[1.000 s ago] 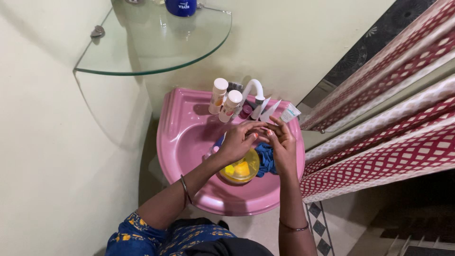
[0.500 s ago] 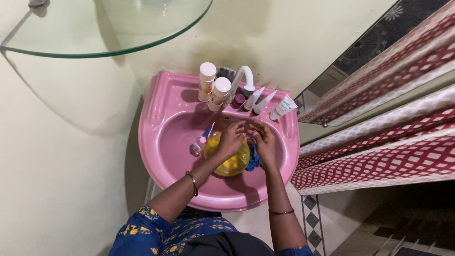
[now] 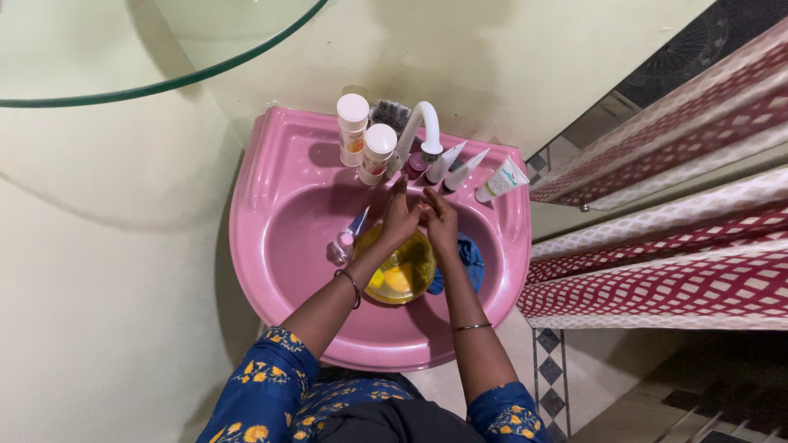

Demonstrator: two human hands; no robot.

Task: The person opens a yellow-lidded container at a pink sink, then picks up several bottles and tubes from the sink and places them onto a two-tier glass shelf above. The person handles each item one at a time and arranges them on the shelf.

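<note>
Hands [image 3: 419,217] nearer curved white tap [image 3: 417,127]

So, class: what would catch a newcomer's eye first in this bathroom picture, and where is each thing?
The pink sink fills the middle of the view, set against a pale wall. Above its bowl the left hand and right hand are pressed together just below the white tap, over a yellow bowl with a blue cloth beside it. Bottles and tubes line the back rim, and a red-and-white patterned curtain hangs on the right.

yellow bowl [image 3: 400,279] upright, in pink sink [image 3: 279,213]
</note>
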